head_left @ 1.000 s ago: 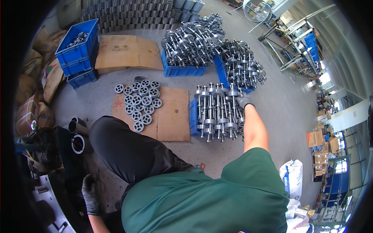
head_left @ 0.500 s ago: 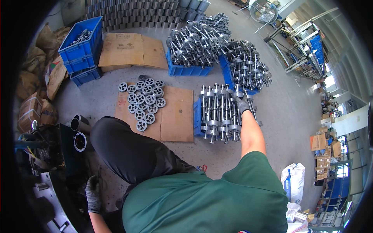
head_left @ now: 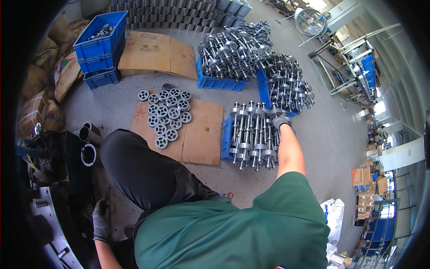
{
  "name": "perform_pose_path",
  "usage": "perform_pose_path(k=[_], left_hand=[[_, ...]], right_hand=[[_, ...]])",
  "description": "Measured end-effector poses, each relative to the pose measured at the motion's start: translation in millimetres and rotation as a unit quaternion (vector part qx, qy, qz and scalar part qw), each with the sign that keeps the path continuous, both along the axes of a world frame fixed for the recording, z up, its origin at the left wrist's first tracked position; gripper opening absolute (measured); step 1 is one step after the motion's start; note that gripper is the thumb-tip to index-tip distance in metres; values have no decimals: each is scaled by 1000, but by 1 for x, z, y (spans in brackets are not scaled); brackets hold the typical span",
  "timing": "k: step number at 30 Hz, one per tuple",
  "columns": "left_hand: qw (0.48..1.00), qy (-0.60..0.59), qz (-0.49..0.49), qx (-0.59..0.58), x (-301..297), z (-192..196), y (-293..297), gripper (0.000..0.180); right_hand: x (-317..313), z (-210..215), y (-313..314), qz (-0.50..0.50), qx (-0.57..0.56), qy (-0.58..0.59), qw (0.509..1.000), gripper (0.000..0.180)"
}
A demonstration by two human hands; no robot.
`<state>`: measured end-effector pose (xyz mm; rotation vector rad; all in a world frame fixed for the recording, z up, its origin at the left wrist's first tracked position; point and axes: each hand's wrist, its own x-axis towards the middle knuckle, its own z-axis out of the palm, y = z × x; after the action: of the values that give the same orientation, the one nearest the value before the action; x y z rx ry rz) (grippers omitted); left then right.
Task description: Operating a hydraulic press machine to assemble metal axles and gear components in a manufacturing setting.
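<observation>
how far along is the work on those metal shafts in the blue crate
Done: grey metal wheel discs lie grouped on the brown cardboard sheet. In hand: the gloved right hand reaches onto the metal shafts in the near blue crate; the left hand rests by the dark machine. Left: the crate looks full.

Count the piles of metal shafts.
3. The near pile lies right of the cardboard, with the right hand at its far end. The far pile sits heaped on a blue crate beyond. The right pile is beside that one. Others may be hidden.
</observation>
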<state>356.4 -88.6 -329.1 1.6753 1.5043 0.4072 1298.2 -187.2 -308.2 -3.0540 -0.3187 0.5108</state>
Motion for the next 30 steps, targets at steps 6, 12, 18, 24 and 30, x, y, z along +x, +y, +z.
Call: perform_pose_path(k=[6, 12, 18, 24, 30], left_hand=[[1000, 15, -8, 12, 0, -1, -2, 34], [1000, 26, 5, 8, 0, 3, -6, 34], [999, 36, -22, 15, -1, -16, -3, 36], [999, 34, -11, -8, -2, -2, -9, 34], [999, -10, -45, -28, 30, 9, 4, 35]], right_hand=[[13, 0, 4, 29, -74, -25, 997, 105], [5, -1, 10, -5, -3, 14, 1000, 94], [12, -11, -17, -94, 145, 88, 981, 49], [-28, -13, -17, -126, 309, 235, 913, 29], [58, -30, -37, -210, 418, 496, 732, 20]])
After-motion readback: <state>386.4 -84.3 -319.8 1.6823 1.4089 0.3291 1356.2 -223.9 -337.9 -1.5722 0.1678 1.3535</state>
